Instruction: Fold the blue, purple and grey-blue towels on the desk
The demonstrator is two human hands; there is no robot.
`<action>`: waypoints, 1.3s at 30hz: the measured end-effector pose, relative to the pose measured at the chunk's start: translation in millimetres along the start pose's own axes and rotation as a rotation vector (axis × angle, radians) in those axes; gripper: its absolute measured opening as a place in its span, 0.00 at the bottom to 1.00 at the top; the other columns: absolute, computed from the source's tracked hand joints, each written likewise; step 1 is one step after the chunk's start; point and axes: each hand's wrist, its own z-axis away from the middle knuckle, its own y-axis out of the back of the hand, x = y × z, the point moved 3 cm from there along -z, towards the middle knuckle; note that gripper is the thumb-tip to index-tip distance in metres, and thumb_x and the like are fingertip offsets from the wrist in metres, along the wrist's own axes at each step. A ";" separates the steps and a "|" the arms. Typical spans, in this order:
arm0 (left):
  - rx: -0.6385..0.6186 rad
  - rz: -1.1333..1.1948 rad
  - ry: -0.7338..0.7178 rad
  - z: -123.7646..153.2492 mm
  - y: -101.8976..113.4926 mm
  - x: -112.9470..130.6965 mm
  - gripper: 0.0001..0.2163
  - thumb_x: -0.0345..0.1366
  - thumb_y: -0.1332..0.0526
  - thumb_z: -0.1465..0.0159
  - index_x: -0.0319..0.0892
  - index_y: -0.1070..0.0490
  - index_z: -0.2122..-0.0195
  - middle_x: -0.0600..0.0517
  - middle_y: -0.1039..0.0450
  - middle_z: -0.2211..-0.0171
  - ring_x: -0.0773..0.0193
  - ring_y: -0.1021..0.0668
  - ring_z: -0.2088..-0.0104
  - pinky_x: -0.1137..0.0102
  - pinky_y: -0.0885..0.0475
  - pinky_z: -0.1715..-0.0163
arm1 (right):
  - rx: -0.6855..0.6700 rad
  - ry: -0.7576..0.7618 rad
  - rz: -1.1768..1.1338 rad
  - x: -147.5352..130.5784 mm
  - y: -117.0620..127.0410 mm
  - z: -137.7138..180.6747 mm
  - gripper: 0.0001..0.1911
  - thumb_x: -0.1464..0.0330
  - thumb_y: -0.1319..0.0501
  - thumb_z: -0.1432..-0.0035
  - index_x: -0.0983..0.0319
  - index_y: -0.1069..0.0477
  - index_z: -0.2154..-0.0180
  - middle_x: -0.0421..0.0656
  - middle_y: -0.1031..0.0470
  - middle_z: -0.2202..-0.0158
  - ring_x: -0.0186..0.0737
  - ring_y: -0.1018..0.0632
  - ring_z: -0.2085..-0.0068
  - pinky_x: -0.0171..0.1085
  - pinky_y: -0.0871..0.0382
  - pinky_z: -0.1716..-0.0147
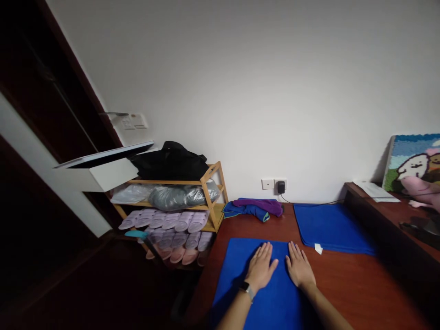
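Both of my hands lie flat, palms down, side by side on a blue cloth spread on the reddish-brown table. My left hand has its fingers stretched out and wears a dark band at the wrist. My right hand rests just to its right, fingers also extended. Neither hand holds anything.
A second blue cloth lies further back on the table. A bunched purple and blue cloth sits near the wall socket. A wooden shoe rack with several slippers stands at left. A raised dark shelf with a picture is at right.
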 end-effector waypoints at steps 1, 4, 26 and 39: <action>-0.022 0.010 -0.006 -1.7 -6.4 7.6 0.31 0.53 0.63 0.25 0.43 0.52 0.26 0.49 0.49 0.26 0.60 0.46 0.27 0.60 0.48 0.28 | 0.000 0.001 0.002 0.2 -0.5 -0.1 0.36 0.58 0.64 0.31 0.68 0.58 0.27 0.43 0.58 0.25 0.41 0.55 0.25 0.45 0.64 0.28; -0.061 0.005 0.036 4.0 -12.0 3.2 0.31 0.53 0.64 0.25 0.42 0.53 0.26 0.49 0.50 0.26 0.60 0.47 0.27 0.58 0.50 0.27 | -0.003 -0.002 -0.006 0.9 -0.9 0.2 0.36 0.58 0.64 0.30 0.68 0.58 0.27 0.44 0.57 0.25 0.41 0.55 0.25 0.45 0.63 0.28; -0.033 -0.045 0.005 40.9 0.0 3.9 0.30 0.51 0.61 0.24 0.42 0.56 0.25 0.48 0.50 0.26 0.57 0.46 0.27 0.57 0.46 0.29 | 0.012 -0.003 0.009 4.6 -5.1 -1.1 0.36 0.58 0.65 0.30 0.68 0.59 0.27 0.42 0.58 0.24 0.41 0.55 0.25 0.45 0.63 0.28; 0.036 -0.153 0.246 122.3 16.3 -74.0 0.31 0.53 0.58 0.25 0.42 0.56 0.25 0.47 0.51 0.26 0.56 0.45 0.27 0.54 0.45 0.29 | 0.000 -0.008 0.012 6.0 -6.7 -1.3 0.36 0.57 0.65 0.30 0.67 0.60 0.27 0.43 0.58 0.24 0.40 0.55 0.25 0.44 0.65 0.28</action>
